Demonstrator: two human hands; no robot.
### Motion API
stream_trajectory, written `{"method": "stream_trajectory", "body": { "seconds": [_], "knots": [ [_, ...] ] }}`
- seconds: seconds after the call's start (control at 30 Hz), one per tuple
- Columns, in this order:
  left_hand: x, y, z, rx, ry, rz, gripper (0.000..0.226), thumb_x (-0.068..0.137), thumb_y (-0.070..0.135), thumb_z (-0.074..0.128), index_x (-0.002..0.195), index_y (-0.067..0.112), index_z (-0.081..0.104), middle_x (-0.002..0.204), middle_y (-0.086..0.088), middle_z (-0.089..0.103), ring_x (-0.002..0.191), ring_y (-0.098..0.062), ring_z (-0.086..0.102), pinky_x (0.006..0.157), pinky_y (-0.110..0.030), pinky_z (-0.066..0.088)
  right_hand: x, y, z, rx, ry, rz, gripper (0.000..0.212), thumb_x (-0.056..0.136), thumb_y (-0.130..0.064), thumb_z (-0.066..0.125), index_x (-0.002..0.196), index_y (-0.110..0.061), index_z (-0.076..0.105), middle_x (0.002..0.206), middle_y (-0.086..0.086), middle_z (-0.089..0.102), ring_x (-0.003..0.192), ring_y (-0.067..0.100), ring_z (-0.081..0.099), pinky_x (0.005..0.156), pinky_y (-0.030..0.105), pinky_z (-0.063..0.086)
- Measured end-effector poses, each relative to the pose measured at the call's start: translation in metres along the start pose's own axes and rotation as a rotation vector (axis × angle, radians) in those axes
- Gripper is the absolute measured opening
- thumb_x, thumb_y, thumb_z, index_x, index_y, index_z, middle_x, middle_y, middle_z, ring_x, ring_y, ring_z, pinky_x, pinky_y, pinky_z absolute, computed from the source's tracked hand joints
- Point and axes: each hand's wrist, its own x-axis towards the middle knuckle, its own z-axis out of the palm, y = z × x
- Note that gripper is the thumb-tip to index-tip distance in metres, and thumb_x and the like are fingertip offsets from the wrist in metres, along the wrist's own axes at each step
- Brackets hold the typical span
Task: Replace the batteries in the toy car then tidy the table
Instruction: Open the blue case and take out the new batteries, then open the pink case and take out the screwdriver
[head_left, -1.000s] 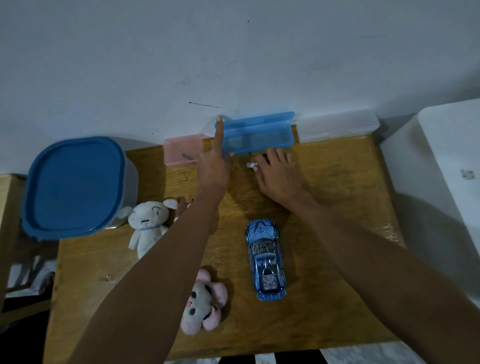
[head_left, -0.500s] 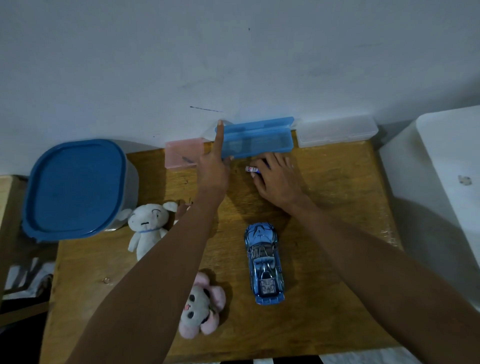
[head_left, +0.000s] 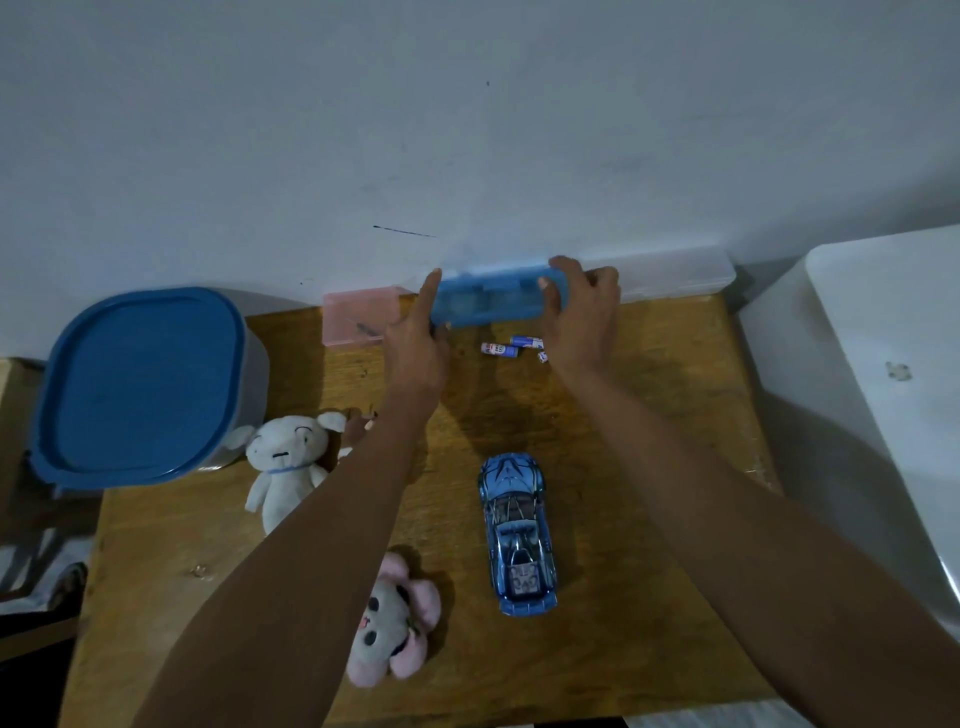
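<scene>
A blue toy car (head_left: 517, 535) lies lengthwise on the wooden table (head_left: 649, 415), nose towards the wall. At the far edge a blue plastic box (head_left: 491, 304) has its lid down. My left hand (head_left: 415, 343) grips its left end and my right hand (head_left: 582, 317) grips its right end. Just in front of the box, between my hands, three small batteries (head_left: 511, 347) lie loose on the wood.
A pink box (head_left: 358, 319) and a clear box (head_left: 675, 275) flank the blue one against the wall. A large blue-lidded tub (head_left: 140, 384) stands at the left. A white plush (head_left: 285, 467) and a pink-grey plush (head_left: 389, 623) lie nearby. A white appliance (head_left: 883, 389) borders the right.
The blue box's lid has come down. My right hand left the batteries on the table and rose to the box's right end. My left hand shifted onto its left end.
</scene>
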Motion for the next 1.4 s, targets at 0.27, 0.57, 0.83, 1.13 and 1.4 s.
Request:
{"method": "stream_trajectory", "body": {
  "seconds": [0.27, 0.57, 0.83, 1.13, 1.4],
  "knots": [
    [-0.006, -0.002, -0.002, -0.016, 0.035, 0.032, 0.041, 0.099, 0.029, 0.062, 0.138, 0.015, 0.060, 0.086, 0.000, 0.068, 0.072, -0.010, 0.059, 0.070, -0.022, 0.051, -0.018, 0.012, 0.018, 0.105, -0.061, 0.041, 0.025, 0.098, -0.019, 0.062, 0.122, -0.015, 0.067, 0.139, 0.013, 0.050, 0.127, 0.028, 0.048, 0.099, 0.043, 0.054],
    [-0.002, 0.005, 0.000, -0.014, 0.027, -0.028, 0.033, 0.099, 0.014, 0.061, 0.132, 0.011, 0.064, 0.112, -0.011, 0.072, 0.091, -0.013, 0.063, 0.083, -0.019, 0.049, -0.016, 0.003, 0.008, 0.017, -0.115, 0.049, 0.028, 0.099, -0.016, 0.061, 0.125, -0.011, 0.067, 0.138, 0.014, 0.048, 0.125, 0.027, 0.052, 0.104, 0.037, 0.051],
    [0.009, 0.007, -0.025, 0.094, -0.180, -0.023, 0.040, 0.094, 0.022, 0.067, 0.133, 0.015, 0.063, 0.125, -0.010, 0.067, 0.108, -0.021, 0.064, 0.099, -0.036, 0.054, 0.000, -0.036, -0.010, -0.401, -0.229, 0.117, 0.028, 0.096, -0.030, 0.063, 0.123, -0.021, 0.062, 0.132, 0.012, 0.044, 0.122, 0.031, 0.040, 0.093, 0.041, 0.048],
    [0.008, -0.063, -0.102, 0.112, 0.072, 0.042, 0.045, 0.085, 0.026, 0.071, 0.128, 0.018, 0.065, 0.130, -0.007, 0.063, 0.117, -0.024, 0.057, 0.096, -0.031, 0.044, -0.018, -0.112, 0.038, -0.010, -0.349, -0.123, 0.022, 0.093, -0.018, 0.066, 0.114, -0.023, 0.066, 0.114, 0.004, 0.061, 0.104, 0.021, 0.061, 0.086, 0.036, 0.054],
    [0.018, -0.105, -0.100, -0.044, 0.036, 0.054, 0.059, 0.081, 0.008, 0.075, 0.137, 0.012, 0.060, 0.129, -0.008, 0.065, 0.115, -0.017, 0.059, 0.098, -0.012, 0.042, -0.063, -0.134, 0.103, -0.017, -0.498, -0.163, 0.044, 0.093, -0.017, 0.069, 0.135, -0.021, 0.058, 0.138, 0.003, 0.048, 0.115, 0.018, 0.055, 0.098, 0.022, 0.043]
  ]
}}
